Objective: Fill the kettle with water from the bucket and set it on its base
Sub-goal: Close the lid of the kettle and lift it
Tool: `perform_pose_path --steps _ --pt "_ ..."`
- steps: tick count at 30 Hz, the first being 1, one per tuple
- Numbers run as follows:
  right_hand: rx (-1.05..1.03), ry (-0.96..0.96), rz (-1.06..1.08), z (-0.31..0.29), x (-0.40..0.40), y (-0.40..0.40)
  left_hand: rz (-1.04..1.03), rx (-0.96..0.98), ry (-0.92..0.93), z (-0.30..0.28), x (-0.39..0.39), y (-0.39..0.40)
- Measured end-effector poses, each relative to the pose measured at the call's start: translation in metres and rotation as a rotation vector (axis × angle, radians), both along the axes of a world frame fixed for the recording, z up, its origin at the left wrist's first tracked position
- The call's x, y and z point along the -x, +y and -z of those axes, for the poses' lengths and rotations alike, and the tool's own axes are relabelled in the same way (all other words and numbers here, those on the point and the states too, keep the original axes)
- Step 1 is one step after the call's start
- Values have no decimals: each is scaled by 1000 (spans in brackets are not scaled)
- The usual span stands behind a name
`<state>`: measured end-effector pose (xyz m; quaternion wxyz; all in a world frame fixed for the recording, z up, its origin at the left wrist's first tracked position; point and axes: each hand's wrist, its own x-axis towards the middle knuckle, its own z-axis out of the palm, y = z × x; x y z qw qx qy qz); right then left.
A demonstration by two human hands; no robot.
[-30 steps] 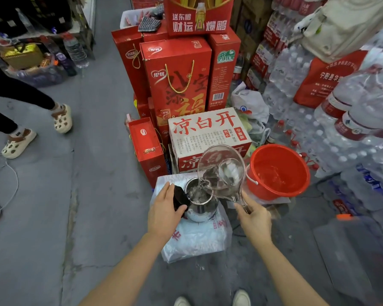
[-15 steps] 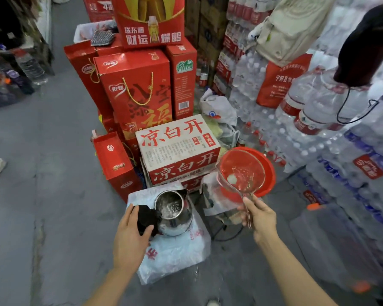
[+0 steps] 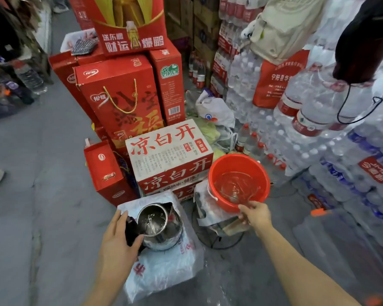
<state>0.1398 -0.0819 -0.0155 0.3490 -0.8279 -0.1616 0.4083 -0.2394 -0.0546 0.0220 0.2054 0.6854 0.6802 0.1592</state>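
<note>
Shop: stacked gift boxes [image 3: 119,102], bottled water [image 3: 296,133].

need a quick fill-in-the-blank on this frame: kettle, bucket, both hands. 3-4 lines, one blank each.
1. The left hand grips the kettle's black ____.
2. The clear scoop held by the right hand sits inside the ____ bucket.
3. The kettle has its lid ____, so the inside shows.
4. From the camera, the bucket is to the ____ of the kettle.

Missing words: handle; red; open; right
</note>
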Motion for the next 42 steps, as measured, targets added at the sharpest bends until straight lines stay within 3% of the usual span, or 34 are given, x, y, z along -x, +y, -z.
perform_pose_path --steps 5,8,10,12,15,19,21,28,34,38,42 --pt "257 -469 -293 -8 3 -6 44 17 63 -11 -15 3" --pt "106 -794 -362 -8 21 -15 91 -16 120 -14 -22 6" --pt "-46 -866 -399 -10 44 -20 135 -42 161 -14 -27 10" --pt "-125 -706 -453 -17 78 -20 186 -48 180 -12 -32 15" --pt "-150 -277 -485 -17 136 -14 292 29 128 -7 -36 26" --pt "-195 214 -253 -18 204 1 393 100 70 6 -21 37" --pt "-251 349 -141 -14 229 10 427 101 72 20 -4 40" --pt "-330 378 101 13 263 31 557 101 -32 63 36 45" --pt "-381 373 178 32 264 27 576 58 -183 79 42 43" --pt "-426 328 129 38 268 21 374 135 -313 89 51 27" --pt "-466 238 34 50 276 5 140 192 -575 111 66 1"
